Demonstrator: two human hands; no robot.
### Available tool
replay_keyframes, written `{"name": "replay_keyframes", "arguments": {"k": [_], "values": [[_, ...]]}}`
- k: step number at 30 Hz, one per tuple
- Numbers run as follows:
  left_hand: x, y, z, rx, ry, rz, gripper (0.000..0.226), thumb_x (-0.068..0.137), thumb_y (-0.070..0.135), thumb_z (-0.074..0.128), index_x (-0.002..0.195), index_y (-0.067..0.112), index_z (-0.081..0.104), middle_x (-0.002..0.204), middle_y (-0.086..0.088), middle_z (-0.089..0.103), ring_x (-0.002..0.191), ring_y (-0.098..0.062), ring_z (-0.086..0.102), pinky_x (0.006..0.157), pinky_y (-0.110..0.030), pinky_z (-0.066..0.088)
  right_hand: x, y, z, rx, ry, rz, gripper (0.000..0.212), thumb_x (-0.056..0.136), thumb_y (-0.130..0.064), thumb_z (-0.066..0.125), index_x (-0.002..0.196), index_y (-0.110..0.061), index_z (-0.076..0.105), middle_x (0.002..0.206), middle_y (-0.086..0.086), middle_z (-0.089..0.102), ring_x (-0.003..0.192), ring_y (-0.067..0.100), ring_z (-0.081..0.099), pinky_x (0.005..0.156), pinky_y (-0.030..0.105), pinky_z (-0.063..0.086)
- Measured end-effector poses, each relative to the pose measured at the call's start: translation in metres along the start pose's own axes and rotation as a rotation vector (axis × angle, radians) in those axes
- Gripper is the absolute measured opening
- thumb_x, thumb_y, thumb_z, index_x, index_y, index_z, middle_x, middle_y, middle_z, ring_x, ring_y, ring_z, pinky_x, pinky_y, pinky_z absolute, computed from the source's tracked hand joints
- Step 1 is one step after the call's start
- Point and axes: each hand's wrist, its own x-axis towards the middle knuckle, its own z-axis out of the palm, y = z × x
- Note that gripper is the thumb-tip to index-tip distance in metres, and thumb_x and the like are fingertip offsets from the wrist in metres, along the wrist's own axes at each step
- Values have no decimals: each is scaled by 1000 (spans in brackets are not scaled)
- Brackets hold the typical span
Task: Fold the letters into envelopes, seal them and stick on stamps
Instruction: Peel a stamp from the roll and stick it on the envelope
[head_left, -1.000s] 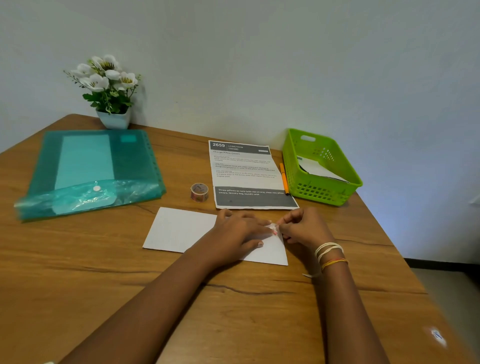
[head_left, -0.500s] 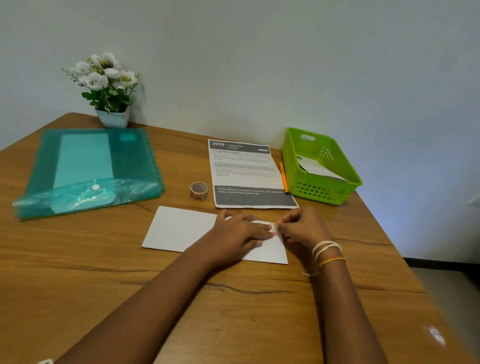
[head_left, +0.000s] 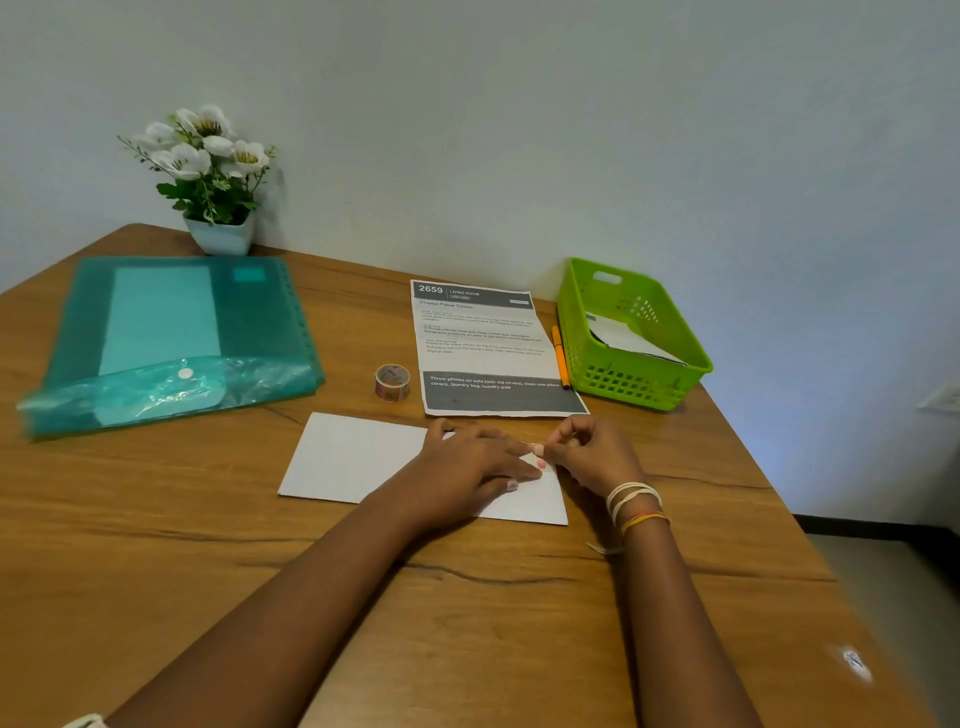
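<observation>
Centre frame: left hand (head_left: 467, 467) flat on white envelope (head_left: 358, 457), right hand (head_left: 592, 452) pinching a tiny piece (stamp, probably) at its right end; press it square, rub outward.

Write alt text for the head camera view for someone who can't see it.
Two hands work at the right end of a white envelope on a wooden table: left hand pressing flat, right hand pinching at the corner. Behind lie a tape roll, printed sheet and green basket.

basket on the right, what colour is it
The basket is bright lime green with a perforated grid wall, seen clearly in the head view.
</observation>
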Motion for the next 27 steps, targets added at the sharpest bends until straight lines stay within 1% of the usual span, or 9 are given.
{"name": "replay_keyframes", "arguments": {"k": [3, 6, 10, 14, 18, 20, 23, 25, 27], "values": [[0, 1, -1, 9, -13, -7, 36, 101, 37, 39, 134, 46, 48, 150, 24, 34, 140, -5, 21, 110, -45, 11, -2, 0, 7, 3, 111, -1, 16, 72, -26, 80, 65, -17, 68, 70, -3, 67, 71, 16, 62, 68, 31, 52], [-1, 1, -1, 9, -9, -17, 36, 101, 38, 39, 135, 46, 47, 150, 24, 34, 140, -5, 21, 110, -45, 11, -4, 0, 9, 19, 168, 12, 18, 71, -30, 79, 66, -16, 68, 70, -4, 68, 72, 15, 63, 70, 32, 53], [-1, 1, 2, 16, 8, -32, 38, 100, 39, 40, 137, 46, 44, 149, 25, 34, 140, -4, 22, 110, -44, 13, -10, 4, 4, 147, 102, 22, 17, 70, -22, 81, 64, -11, 69, 69, 0, 68, 71, 17, 63, 73, 36, 53], [-1, 1, 2, 8, 20, -43, 41, 99, 39, 41, 140, 42, 42, 148, 24, 36, 140, -3, 23, 111, -45, 12, -19, 7, 6, 26, 118, -30, 19, 72, -18, 79, 59, -16, 65, 67, -1, 66, 70, 16, 63, 66, 31, 51], [0, 1, 0, -8, 19, -43, 40, 99, 38, 42, 139, 42, 43, 148, 24, 36, 139, -3, 23, 110, -45, 12, -18, 9, -4, 39, 57, -19, 12, 71, -9, 77, 64, -5, 67, 71, 5, 68, 76, 19, 65, 68, 34, 54], [0, 0, 1, -25, 19, -46, 40, 99, 38, 43, 139, 42, 44, 148, 24, 36, 139, -2, 24, 109, -44, 12, -17, 10, -5, 36, 64, -16, 8, 73, -6, 72, 66, -6, 68, 71, 4, 69, 77, 20, 65, 69, 34, 54], [1, -3, 3, -30, 20, -51, 40, 98, 40, 44, 139, 42, 44, 148, 24, 37, 139, -2, 24, 109, -45, 11, -17, 10, 2, 61, 160, -25, 10, 73, -11, 73, 64, -13, 68, 68, 1, 68, 72, 19, 65, 68, 33, 54], [2, -3, 4, -35, 29, -49, 40, 98, 40, 44, 138, 42, 45, 148, 24, 37, 139, -1, 23, 109, -44, 11, -18, 7, 7, 31, 161, -45, 12, 71, -21, 77, 63, -15, 70, 64, -3, 67, 67, 14, 63, 64, 30, 52], [2, -3, 3, -48, 32, -44, 40, 98, 40, 45, 137, 42, 46, 147, 25, 37, 138, -1, 23, 107, -42, 11, -18, 6, 10, -7, 160, -47, 14, 70, -25, 78, 63, -16, 70, 64, -6, 67, 66, 11, 62, 62, 28, 51]]}}
